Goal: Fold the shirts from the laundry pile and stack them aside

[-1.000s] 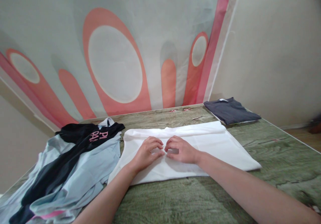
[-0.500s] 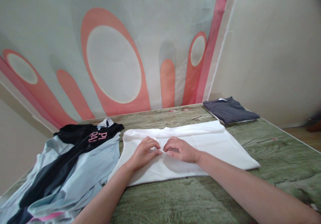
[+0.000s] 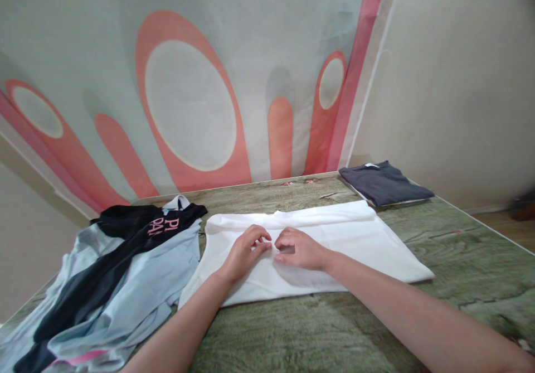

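A white folded garment (image 3: 346,250), perhaps a shirt, lies flat in front of me with a thicker band along its far edge. Over its middle is my left hand (image 3: 247,250), fingers curved, with a small gap between thumb and fingertips. Close beside it, my right hand (image 3: 303,250) has its thumb parted from its bent fingers. The fingertips of both hands point toward each other, just above or lightly touching the cloth; I cannot tell which. No fabric shows lifted between them.
To the left lies a loose heap of clothes: a black garment (image 3: 112,272) with pink letters over light blue ones (image 3: 146,284). A dark grey folded shirt (image 3: 384,183) rests at the back right corner of the wood-patterned table (image 3: 292,339). Behind stands a printed wall panel (image 3: 192,105).
My thumb and fingertips, earlier close together at the cloth's middle, have parted a little. My left hand has shifted slightly right and up. The garment lies as before.
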`<state>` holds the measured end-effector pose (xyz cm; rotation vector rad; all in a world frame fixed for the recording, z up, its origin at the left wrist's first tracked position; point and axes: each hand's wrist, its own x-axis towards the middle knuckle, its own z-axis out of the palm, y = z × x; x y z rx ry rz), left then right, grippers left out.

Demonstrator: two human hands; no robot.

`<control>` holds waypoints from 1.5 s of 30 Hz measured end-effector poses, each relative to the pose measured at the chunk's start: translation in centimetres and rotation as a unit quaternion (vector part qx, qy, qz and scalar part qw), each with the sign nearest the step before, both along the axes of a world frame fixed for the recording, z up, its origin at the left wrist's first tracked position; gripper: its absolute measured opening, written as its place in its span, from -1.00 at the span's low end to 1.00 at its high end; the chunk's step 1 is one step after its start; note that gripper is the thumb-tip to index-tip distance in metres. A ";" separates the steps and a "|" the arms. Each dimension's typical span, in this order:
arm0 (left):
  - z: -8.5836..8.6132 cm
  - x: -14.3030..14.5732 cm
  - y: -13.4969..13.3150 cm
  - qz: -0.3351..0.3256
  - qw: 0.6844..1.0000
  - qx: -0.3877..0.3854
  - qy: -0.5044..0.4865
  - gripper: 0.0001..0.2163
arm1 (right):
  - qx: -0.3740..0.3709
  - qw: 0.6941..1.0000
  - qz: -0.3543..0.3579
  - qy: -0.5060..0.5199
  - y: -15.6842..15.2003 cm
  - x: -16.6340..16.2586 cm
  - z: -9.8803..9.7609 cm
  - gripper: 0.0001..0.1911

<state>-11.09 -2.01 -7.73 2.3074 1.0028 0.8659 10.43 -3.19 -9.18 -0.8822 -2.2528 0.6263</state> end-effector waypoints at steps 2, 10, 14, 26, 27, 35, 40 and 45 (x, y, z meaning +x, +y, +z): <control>-0.4 -0.1 0.1 0.020 1.000 -0.009 -0.022 -0.88 | -0.040 0.999 -0.032 0.005 -0.2 -0.1 0.3 -0.78; -1.2 -0.3 0.4 0.056 0.998 -0.018 -0.016 -0.86 | -0.156 0.982 -0.096 0.052 -1.4 -1.5 1.5 -0.59; -1.4 -0.4 0.6 0.067 0.997 -0.022 -0.012 -0.85 | -0.160 0.982 -0.094 0.037 -1.8 -1.8 1.3 -0.64; -0.9 -0.9 0.9 -0.010 0.997 0.007 0.072 -0.65 | -0.091 0.979 -0.137 -0.122 -1.9 -2.7 1.7 -0.69; -0.8 -0.9 0.8 -0.007 0.997 0.010 0.082 -0.66 | -0.088 0.979 -0.136 -0.124 -1.9 -2.7 1.7 -0.69; -0.7 -0.5 0.6 0.026 0.994 0.051 0.088 -0.86 | -0.133 0.971 -0.184 -0.073 -2.0 -2.5 1.2 -0.82; -0.3 -0.5 0.0 0.066 0.996 0.046 0.040 -0.79 | -0.080 0.974 -0.206 -0.059 -1.9 -2.4 0.3 -0.76; 0.5 -1.0 -0.5 0.017 0.995 0.068 0.068 -0.82 | -0.035 0.983 -0.179 -0.016 -1.5 -1.3 0.7 -0.91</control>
